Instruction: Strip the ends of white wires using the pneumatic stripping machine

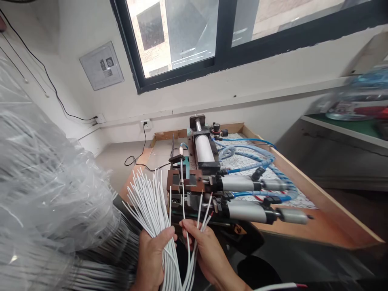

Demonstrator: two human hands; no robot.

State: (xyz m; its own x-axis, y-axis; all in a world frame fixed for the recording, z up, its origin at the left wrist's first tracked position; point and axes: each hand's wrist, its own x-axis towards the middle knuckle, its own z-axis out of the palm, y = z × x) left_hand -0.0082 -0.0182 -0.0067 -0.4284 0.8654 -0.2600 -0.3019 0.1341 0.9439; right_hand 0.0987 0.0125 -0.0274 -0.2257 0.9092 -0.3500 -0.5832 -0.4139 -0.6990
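My left hand [153, 252] grips a fanned bundle of white cables [148, 198], their ends pointing up and away. My right hand [206, 248] pinches a few separate white cables [200, 210] whose stripped tips, one showing red, reach toward the front of a pneumatic wire-stripping machine [206, 178]. The machine has a white cylinder on top, silver air cylinders on its right side and blue air hoses [257, 159]. The cable tips stand just before the machine's brown jaw block [184, 180].
The machine sits on a wooden tray-like bench [318, 210] under a window. A big clear plastic bag of white cables [45, 194] fills the left. A black power cord [138, 159] runs to a wall socket. A green shelf [357, 125] with blurred items stands at right.
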